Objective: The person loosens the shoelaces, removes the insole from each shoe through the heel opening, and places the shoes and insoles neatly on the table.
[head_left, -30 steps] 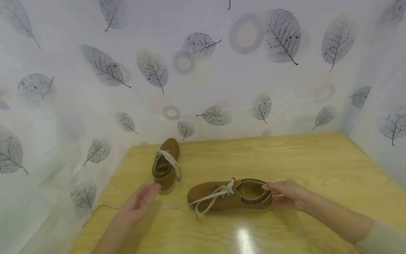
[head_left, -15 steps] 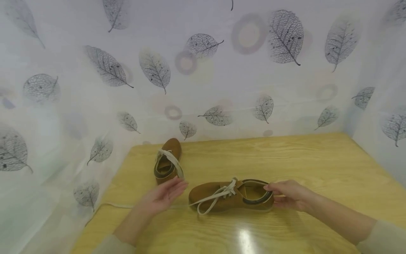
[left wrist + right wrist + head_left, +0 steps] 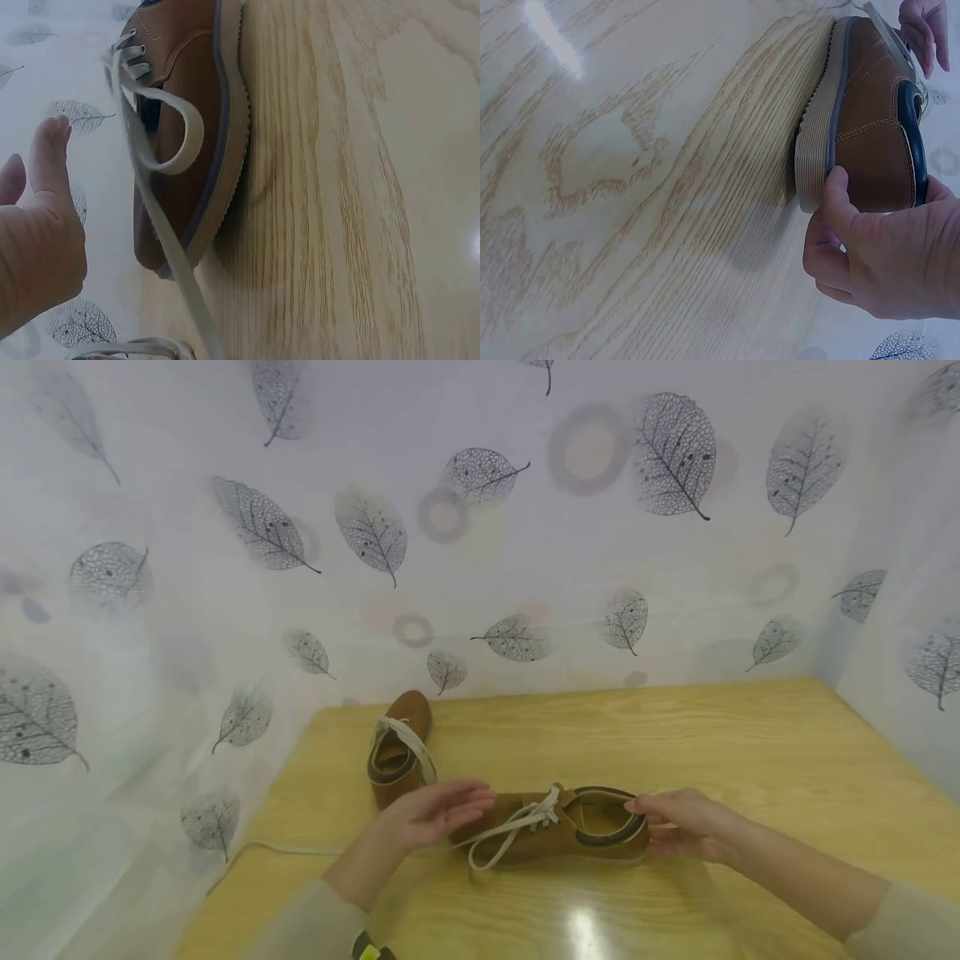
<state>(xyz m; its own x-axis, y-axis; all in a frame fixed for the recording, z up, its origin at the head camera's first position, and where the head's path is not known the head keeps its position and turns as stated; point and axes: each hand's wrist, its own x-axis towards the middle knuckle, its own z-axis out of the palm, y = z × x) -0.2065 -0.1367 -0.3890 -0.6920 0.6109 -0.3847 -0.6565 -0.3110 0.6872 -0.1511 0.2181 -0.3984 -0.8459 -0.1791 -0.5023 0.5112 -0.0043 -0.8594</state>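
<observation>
A brown leather lace-up shoe [image 3: 555, 845] lies lengthwise on the table, its toe to the left. My right hand [image 3: 686, 827] holds its heel; in the right wrist view the fingers [image 3: 840, 195] lie at the heel just above the ribbed sole. Over the toe hovers my left hand [image 3: 431, 818], palm turned inward, fingers extended and holding nothing. A pale flat shoelace [image 3: 129, 142] comes from the eyelets, makes a loop, and passes over the toe in the left wrist view. Behind my left hand, the toe is partly hidden in the head view.
A second brown shoe [image 3: 393, 792] stands farther back on the left, its laces [image 3: 408, 739] draped over the opening. One long lace [image 3: 292, 848] trails to the left edge of the wooden table [image 3: 660, 735]. Leaf-printed sheeting [image 3: 525, 552] hangs around the table.
My left hand has moved right, from beside the far shoe's heel to over the near shoe's toe. My right hand stays at the near shoe's heel, and both shoes keep their places.
</observation>
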